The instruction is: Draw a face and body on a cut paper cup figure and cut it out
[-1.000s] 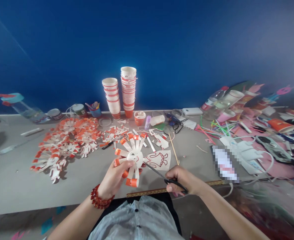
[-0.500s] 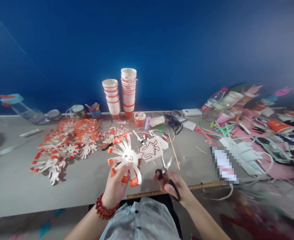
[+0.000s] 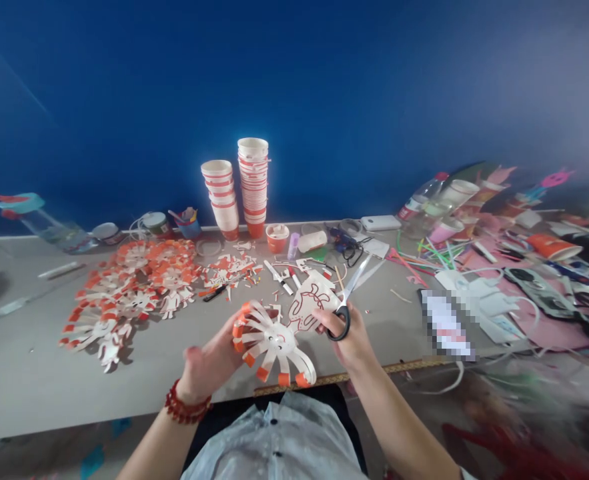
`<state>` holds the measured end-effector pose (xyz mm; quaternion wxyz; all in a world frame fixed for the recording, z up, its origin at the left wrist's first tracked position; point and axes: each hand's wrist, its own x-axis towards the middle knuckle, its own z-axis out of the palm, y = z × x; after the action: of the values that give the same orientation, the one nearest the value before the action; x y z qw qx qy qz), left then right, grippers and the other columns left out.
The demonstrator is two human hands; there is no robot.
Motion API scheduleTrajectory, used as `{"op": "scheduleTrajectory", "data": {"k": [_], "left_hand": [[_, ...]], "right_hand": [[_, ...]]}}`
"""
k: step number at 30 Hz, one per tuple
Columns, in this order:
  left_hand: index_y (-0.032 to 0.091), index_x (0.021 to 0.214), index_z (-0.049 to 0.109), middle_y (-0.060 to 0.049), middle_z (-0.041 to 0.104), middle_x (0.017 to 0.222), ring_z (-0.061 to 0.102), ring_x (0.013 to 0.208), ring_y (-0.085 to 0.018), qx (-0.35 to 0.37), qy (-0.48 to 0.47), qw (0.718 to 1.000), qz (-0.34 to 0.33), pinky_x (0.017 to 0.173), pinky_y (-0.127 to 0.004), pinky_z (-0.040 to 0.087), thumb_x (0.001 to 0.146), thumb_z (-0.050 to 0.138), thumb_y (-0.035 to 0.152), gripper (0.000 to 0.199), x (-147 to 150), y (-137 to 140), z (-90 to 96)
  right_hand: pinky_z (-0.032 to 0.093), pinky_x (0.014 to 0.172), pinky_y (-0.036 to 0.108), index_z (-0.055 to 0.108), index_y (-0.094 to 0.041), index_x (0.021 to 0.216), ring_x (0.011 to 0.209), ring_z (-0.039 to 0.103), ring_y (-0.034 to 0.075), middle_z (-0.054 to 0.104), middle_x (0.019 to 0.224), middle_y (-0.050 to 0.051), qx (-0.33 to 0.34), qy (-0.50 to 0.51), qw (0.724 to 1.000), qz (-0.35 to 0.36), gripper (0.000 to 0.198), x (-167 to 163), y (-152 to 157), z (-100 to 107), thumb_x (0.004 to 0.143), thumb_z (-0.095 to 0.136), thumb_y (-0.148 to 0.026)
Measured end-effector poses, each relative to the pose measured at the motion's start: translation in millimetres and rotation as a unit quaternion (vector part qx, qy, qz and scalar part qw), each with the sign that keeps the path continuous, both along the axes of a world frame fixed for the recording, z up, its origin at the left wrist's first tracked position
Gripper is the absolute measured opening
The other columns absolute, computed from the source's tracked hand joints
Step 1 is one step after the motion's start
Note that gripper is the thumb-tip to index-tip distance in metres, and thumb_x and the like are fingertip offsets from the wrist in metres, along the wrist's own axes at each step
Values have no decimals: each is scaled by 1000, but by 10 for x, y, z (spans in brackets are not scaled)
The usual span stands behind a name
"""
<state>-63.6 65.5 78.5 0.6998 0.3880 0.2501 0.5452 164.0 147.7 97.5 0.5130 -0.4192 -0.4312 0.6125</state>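
Near the table's front edge, both hands are apart. The left hand has lifted its thumb off the orange-and-white cup cutout; fingers meet its strips, grip unclear. To the right, the right hand, wrapped around scissors, now touches the drawn paper. Grey tabletop stretches open near left.

Cutout pile left of the hands, cup stacks behind paper scraps, power strip right
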Motion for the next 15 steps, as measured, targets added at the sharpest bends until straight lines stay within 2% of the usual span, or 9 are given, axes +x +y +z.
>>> {"op": "scheduleTrajectory", "data": {"k": [2,3,5,7,10,12,15], "left_hand": [[18,138,57,-21,55,142,51,131,-41,26,72,996,-53,109,-53,38,76,65,70,81,-128,112,213],[15,128,64,-22,63,131,59,121,-40,37,104,991,-80,105,-52,42,78,68,63,70,-177,167,312],[15,122,68,-21,68,122,64,113,-39,49,154,980,-117,99,-50,46,80,67,59,61,-231,266,479],[16,116,71,-19,71,114,66,107,-36,76,216,965,-127,95,-46,49,81,68,56,53,-219,341,591],[19,99,77,-11,75,97,68,92,-27,104,363,920,-108,86,-34,51,82,73,42,29,-103,402,638],[19,85,77,-5,73,80,66,78,-21,105,420,897,-88,74,-27,49,83,71,39,21,-8,408,600],[18,77,74,-1,69,72,61,70,-17,72,428,900,-32,67,-24,44,86,67,35,21,100,372,497]], "right_hand": [[42,45,22,62,-19,75,49,48,11,56,57,-5,2,-29,999,43,28,21,20,32,59,83,-28],[42,45,22,63,-19,78,49,49,11,57,59,-4,2,-43,997,63,30,25,26,51,59,83,-29],[42,45,23,63,-19,80,50,48,11,57,61,-4,9,-67,993,100,31,26,32,94,60,82,-32],[41,47,23,60,-19,74,52,47,11,55,60,-3,30,-90,987,132,28,20,39,134,62,79,-35],[38,47,22,53,-19,67,51,45,11,51,57,-4,65,-113,979,156,30,3,58,167,65,78,-37],[36,47,22,52,-20,68,51,44,10,50,57,-4,79,-119,977,156,32,-5,71,170,66,78,-38],[38,50,23,53,-20,72,54,45,11,50,61,-4,112,-140,973,144,34,7,67,147,69,79,-42]]}}
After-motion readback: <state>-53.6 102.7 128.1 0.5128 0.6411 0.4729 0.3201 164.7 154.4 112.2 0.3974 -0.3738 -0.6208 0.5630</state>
